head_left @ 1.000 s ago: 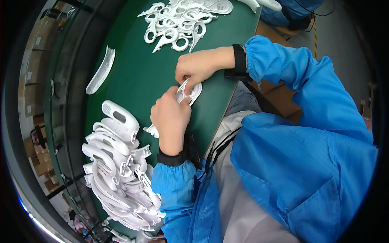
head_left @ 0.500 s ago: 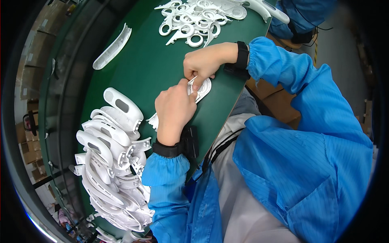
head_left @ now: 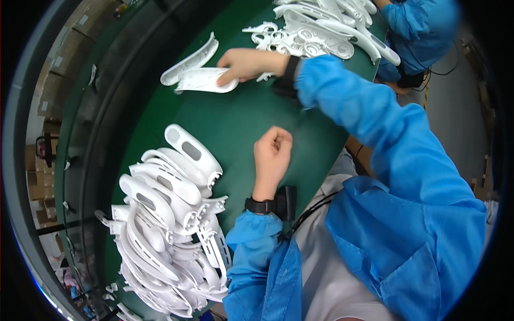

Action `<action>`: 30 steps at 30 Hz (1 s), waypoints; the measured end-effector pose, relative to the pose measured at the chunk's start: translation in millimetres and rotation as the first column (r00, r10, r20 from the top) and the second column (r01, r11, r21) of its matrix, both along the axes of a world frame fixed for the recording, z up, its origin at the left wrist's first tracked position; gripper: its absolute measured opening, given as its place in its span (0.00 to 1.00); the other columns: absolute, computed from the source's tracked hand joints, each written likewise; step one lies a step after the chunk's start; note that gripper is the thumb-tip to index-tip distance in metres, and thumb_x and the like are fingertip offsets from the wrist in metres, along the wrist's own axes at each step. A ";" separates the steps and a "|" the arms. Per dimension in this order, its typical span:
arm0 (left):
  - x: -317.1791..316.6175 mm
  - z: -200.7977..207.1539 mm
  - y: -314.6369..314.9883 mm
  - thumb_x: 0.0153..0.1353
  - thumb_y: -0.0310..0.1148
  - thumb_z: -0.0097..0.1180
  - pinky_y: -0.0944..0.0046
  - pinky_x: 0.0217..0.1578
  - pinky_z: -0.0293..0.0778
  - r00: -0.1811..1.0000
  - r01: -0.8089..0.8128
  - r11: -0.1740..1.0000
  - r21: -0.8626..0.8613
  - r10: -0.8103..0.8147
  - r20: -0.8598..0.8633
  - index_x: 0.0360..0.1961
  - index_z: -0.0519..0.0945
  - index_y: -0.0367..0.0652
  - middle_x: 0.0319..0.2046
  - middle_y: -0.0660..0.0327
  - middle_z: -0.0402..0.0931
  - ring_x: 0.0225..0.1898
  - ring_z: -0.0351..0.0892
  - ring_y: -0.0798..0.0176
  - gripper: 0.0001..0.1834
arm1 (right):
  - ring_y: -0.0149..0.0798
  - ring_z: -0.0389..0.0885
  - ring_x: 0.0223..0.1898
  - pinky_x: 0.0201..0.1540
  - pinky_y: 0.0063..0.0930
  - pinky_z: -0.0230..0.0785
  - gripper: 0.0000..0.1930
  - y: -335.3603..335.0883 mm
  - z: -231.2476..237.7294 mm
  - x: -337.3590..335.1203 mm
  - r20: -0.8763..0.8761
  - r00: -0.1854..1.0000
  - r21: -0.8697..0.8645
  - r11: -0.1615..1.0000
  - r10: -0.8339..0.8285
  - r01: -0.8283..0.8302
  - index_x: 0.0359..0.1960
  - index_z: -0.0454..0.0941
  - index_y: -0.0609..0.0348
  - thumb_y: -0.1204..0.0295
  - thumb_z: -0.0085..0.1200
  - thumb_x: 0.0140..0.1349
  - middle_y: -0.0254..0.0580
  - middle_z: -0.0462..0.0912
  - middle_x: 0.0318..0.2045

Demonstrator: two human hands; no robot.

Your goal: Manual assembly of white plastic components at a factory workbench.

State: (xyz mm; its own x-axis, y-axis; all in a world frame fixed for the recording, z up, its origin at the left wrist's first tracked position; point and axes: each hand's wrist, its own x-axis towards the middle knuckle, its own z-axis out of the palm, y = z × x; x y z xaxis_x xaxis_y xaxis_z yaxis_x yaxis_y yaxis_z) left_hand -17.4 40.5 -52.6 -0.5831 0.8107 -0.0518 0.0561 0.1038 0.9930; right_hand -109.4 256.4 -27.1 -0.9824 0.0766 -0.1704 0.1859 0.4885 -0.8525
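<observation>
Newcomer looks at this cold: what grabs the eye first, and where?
First, the big heap of curved white shells at the picture's lower left, bright against the green table. Then the right hand, upper middle, holding a white shell next to a curved strip; the left hand is loosely curled near the centre. A second white pile lies at the top.

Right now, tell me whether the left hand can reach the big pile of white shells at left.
Probably yes: the left hand seems to hold nothing, the pile lies to its left, and only green tabletop shows between them.
</observation>
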 end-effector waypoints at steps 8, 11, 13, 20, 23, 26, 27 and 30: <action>-3.1 -9.5 -1.0 0.56 0.20 0.51 0.73 0.21 0.62 0.999 0.035 0.988 0.149 -0.036 0.006 0.28 0.76 0.36 0.17 0.68 0.70 0.20 0.66 0.78 0.03 | 0.50 0.83 0.35 0.39 0.39 0.77 0.22 -14.4 -18.3 -127.9 -0.606 0.785 0.472 0.737 -0.127 0.484 0.51 0.74 0.56 0.66 0.58 0.54 0.52 0.79 0.38; -4.0 -6.4 4.7 0.54 0.20 0.52 0.71 0.20 0.63 0.990 0.032 0.982 0.185 -0.006 -0.141 0.28 0.76 0.36 0.16 0.64 0.71 0.18 0.68 0.75 0.02 | 0.54 0.80 0.44 0.47 0.44 0.74 0.24 2.7 -9.4 -131.6 -0.393 0.897 0.654 0.625 -0.202 0.427 0.54 0.74 0.47 0.67 0.59 0.52 0.43 0.72 0.50; -7.5 -4.8 2.9 0.51 0.20 0.52 0.70 0.19 0.63 0.987 0.034 0.993 0.109 -0.017 -0.157 0.28 0.77 0.37 0.15 0.62 0.71 0.17 0.69 0.72 0.03 | 0.52 0.81 0.43 0.46 0.44 0.74 0.17 9.8 -4.0 -136.4 -0.189 0.968 0.769 0.588 -0.165 0.250 0.46 0.81 0.50 0.66 0.58 0.51 0.46 0.80 0.43; -11.8 -7.2 0.9 0.57 0.24 0.52 0.71 0.20 0.64 0.999 -0.024 0.984 0.179 0.027 -0.016 0.31 0.77 0.38 0.17 0.63 0.72 0.18 0.70 0.72 0.03 | 0.46 0.82 0.31 0.36 0.36 0.73 0.20 51.2 47.4 -57.1 -0.212 0.947 0.546 0.775 -0.241 0.319 0.35 0.82 0.60 0.56 0.58 0.49 0.49 0.83 0.28; -19.3 -19.6 0.9 0.65 0.33 0.50 0.72 0.30 0.69 0.975 -0.200 0.947 0.251 0.166 0.150 0.47 0.72 0.38 0.33 0.62 0.76 0.33 0.73 0.71 0.13 | 0.21 0.71 0.20 0.18 0.19 0.59 0.15 12.8 67.5 29.5 0.023 0.962 0.085 0.959 -0.272 0.269 0.43 0.79 0.58 0.61 0.57 0.60 0.28 0.77 0.23; -25.3 -7.9 0.0 0.69 0.37 0.46 0.69 0.39 0.71 0.882 -0.347 0.881 0.321 0.190 0.431 0.57 0.64 0.38 0.43 0.58 0.73 0.44 0.73 0.69 0.20 | 0.21 0.73 0.26 0.25 0.19 0.67 0.16 -25.6 61.9 113.4 0.263 0.952 -0.067 0.981 -0.159 0.182 0.45 0.76 0.58 0.60 0.57 0.62 0.29 0.78 0.29; -22.5 -0.7 4.5 0.69 0.36 0.45 0.67 0.40 0.71 0.829 -0.423 0.839 0.344 0.204 0.521 0.57 0.64 0.38 0.43 0.57 0.73 0.45 0.73 0.67 0.19 | 0.25 0.75 0.29 0.32 0.24 0.70 0.17 -30.8 39.0 138.9 0.054 0.999 -0.047 0.999 0.003 -0.001 0.43 0.77 0.60 0.59 0.57 0.62 0.31 0.78 0.28; -17.5 0.6 2.1 0.69 0.31 0.44 0.64 0.45 0.71 0.788 -0.545 0.803 0.242 0.393 0.474 0.54 0.64 0.38 0.43 0.56 0.72 0.44 0.74 0.65 0.15 | 0.41 0.80 0.31 0.36 0.31 0.70 0.17 -61.0 50.5 163.2 0.195 0.935 0.030 0.951 0.297 -0.308 0.40 0.77 0.63 0.59 0.57 0.61 0.48 0.82 0.31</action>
State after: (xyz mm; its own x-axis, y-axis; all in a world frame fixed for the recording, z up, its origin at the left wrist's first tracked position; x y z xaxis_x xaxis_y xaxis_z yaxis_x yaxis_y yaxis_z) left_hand -35.0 42.6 -52.0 -0.8870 0.4448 -0.1241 -0.2955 -0.3403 0.8927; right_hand 53.8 195.4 23.4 -0.9118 -0.2040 -0.3564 0.1736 0.5950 -0.7847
